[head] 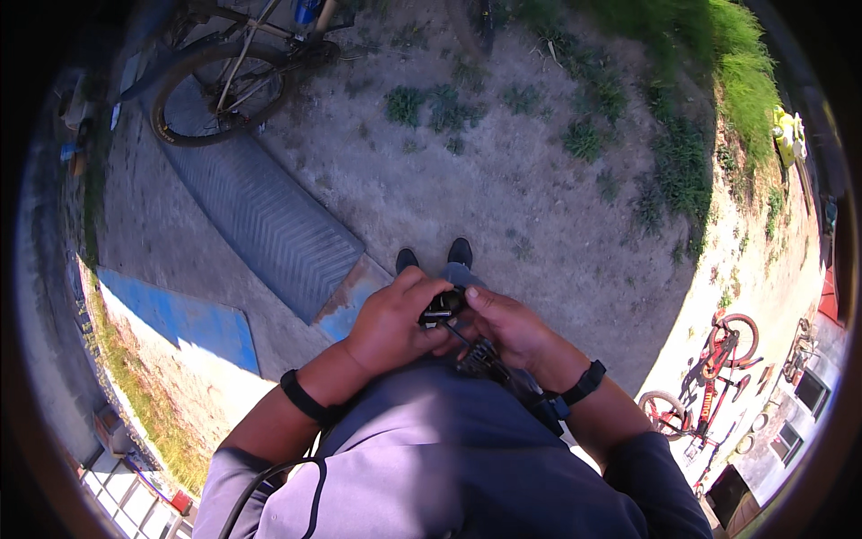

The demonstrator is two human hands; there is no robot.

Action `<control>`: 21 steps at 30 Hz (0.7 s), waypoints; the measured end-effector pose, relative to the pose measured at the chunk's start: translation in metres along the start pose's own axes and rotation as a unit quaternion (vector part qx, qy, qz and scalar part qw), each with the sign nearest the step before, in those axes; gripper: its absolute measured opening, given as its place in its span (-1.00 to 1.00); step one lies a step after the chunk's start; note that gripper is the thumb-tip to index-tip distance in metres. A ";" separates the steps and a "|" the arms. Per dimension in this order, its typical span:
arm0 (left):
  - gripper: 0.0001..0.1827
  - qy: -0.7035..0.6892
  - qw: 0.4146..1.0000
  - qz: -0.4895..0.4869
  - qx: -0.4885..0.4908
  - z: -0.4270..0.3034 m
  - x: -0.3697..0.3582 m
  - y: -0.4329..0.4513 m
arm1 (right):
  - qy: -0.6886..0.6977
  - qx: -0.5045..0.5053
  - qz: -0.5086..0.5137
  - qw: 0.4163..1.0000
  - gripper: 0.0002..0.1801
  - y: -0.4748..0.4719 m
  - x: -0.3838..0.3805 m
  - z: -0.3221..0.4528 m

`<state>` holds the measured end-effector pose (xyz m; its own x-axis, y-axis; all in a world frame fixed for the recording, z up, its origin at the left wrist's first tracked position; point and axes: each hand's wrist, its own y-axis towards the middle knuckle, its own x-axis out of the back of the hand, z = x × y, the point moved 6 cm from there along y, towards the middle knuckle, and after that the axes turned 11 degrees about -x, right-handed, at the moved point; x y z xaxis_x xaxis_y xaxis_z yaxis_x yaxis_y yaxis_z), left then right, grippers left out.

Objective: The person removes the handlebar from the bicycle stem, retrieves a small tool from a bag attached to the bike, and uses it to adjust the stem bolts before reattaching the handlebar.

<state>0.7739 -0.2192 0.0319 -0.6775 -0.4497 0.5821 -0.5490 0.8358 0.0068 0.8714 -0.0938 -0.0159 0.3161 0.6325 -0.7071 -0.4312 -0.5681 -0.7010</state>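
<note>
Close to my waist, my left hand (397, 316) grips a small black device (441, 307) with a shiny metal part. My right hand (508, 327) is at the other side of the same device, its thumb against the right edge and its fingers curled beneath. A thin dark rod or cable (456, 333) runs from it down to a dark ribbed part (485, 357) beside my right palm. What these parts are exactly I cannot tell. My fingers hide the device's underside.
A bicycle's rear wheel (219, 94) rests by a ribbed grey mat (262, 215) at the upper left. Blue sheets (182, 316) lie to the left. A red bicycle (714, 377) is at the right, in sunlight. Weeds (582, 140) grow from the dirt; my shoes (460, 252) stand ahead.
</note>
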 end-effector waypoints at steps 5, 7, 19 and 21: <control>-0.39 0.001 1.000 0.004 -0.020 -0.003 0.007 -0.007 | 0.009 0.027 0.008 1.000 -0.56 0.007 -0.006 -0.009; -0.36 0.002 1.000 0.008 -0.022 -0.003 0.009 -0.010 | 0.021 0.038 0.013 0.999 -0.60 0.010 -0.004 -0.013; -0.30 -0.012 0.997 0.027 -0.073 -0.005 0.013 -0.028 | 0.037 0.092 0.038 0.994 -0.47 0.010 -0.014 -0.031; -0.29 -0.010 0.996 0.034 -0.084 -0.006 0.014 -0.030 | 0.038 0.095 0.046 0.994 -0.47 0.011 -0.016 -0.034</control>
<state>0.7837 -0.2484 0.0442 -0.7199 -0.3957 0.5702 -0.4135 0.9044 0.1056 0.8903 -0.1287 -0.0153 0.3282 0.5368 -0.7773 -0.6113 -0.5066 -0.6080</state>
